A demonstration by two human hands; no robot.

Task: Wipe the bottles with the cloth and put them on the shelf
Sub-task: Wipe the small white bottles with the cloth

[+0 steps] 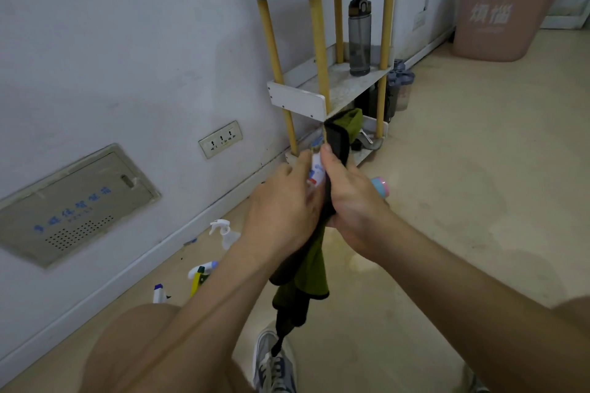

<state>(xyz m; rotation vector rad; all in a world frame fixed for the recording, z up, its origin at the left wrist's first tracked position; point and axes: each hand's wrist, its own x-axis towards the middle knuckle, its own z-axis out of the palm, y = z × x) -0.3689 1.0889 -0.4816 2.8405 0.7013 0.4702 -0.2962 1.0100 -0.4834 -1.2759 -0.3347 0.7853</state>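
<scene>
Shelf (297, 100): white boards on yellow posts, standing against the wall just beyond the hands. The middle board has bare room in front of the grey flask.
Cloth (338, 137): olive with dark edging, soft and limp. Its folded upper end stands above the right thumb and the rest hangs down between the wrists.
Right hand (351, 201): closed round the cloth, the thumb pressing it against the small bottle's side.
Left hand (281, 204): fingers curled round the small bottle from the left, steadying it.
Grey flask (359, 38): upright on the middle board, lid shut, well apart from the hands.
Spray bottles (225, 233): three on the floor along the wall, below the left forearm. They probably await wiping.
Small bottle (317, 169): white with a blue and red label, held between the two hands in front of the shelf's lowest tier, mostly hidden by them.
Handling: it looks like light, smooth plastic, so it is likely to slip inside the cloth. A grip round the body seems safer than one at the neck.
Pink and blue cap (380, 187): peeks out just past the right hand. Whether it belongs to the held bottle cannot be told.
</scene>
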